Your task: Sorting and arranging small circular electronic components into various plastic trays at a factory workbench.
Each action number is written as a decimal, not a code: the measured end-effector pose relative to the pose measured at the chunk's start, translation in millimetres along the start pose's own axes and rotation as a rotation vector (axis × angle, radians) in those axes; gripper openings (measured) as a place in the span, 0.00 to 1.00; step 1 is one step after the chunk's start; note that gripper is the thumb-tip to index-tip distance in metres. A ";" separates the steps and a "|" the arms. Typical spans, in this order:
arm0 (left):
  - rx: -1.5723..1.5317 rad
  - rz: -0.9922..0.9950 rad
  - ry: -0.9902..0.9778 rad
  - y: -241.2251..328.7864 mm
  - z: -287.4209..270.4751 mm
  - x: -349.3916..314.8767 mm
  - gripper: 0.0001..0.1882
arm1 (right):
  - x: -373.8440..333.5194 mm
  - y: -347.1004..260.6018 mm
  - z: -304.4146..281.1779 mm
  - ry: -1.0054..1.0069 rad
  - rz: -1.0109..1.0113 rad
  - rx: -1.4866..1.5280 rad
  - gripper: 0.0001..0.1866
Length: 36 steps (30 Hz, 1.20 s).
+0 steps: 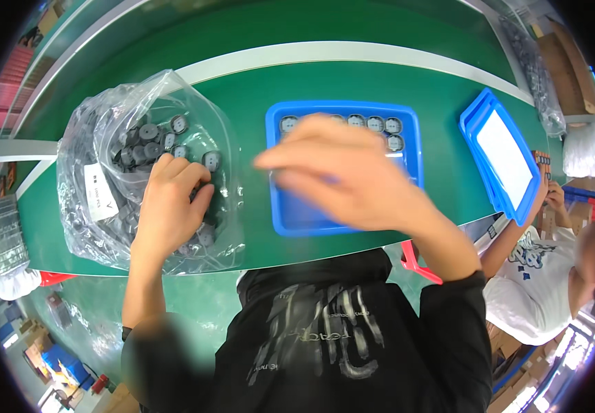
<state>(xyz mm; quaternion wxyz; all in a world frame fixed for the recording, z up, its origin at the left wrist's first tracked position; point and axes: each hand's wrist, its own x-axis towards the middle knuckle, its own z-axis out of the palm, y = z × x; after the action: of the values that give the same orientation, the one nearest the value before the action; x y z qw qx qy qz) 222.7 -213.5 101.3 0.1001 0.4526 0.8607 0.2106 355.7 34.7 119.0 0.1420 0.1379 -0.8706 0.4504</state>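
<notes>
It's one left hand (172, 196) and one right hand (345, 168) over one green desk (442, 196), and there's one clear plastic bag (77, 162) with one white label (100, 193) and more than half a dozen round grey parts (178, 124) showing, too jumbled for an exact tally! Across to one blue tray (301, 215) in the middle, at least six more parts (375, 124) on view, five along the top row and one below, others possibly hidden by a hand! Out right, at least two stacked blue trays (484, 172), one white sheet (504, 155), one co-worker (528, 296)!
</notes>
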 end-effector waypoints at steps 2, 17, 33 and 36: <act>-0.003 0.001 0.025 4.2 2.8 0.2 0.11 | -38.9 2.6 -38.1 0.252 0.228 0.163 0.13; 0.129 -0.012 0.014 19.6 20.5 25.9 0.13 | -211.5 46.2 -66.2 0.532 0.741 -0.777 0.07; 0.152 0.039 -0.036 20.6 15.7 15.4 0.16 | -222.4 42.6 -74.1 0.392 0.497 -0.598 0.11; 0.196 0.111 0.011 16.2 18.7 11.5 0.16 | -217.3 36.0 -76.0 0.339 0.464 -0.691 0.11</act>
<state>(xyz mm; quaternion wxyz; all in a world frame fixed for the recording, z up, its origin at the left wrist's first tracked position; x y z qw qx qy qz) 234.9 -190.8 92.1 0.0390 0.5060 0.8513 0.1329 552.1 141.7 53.5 0.2158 -0.1925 -0.9422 0.1692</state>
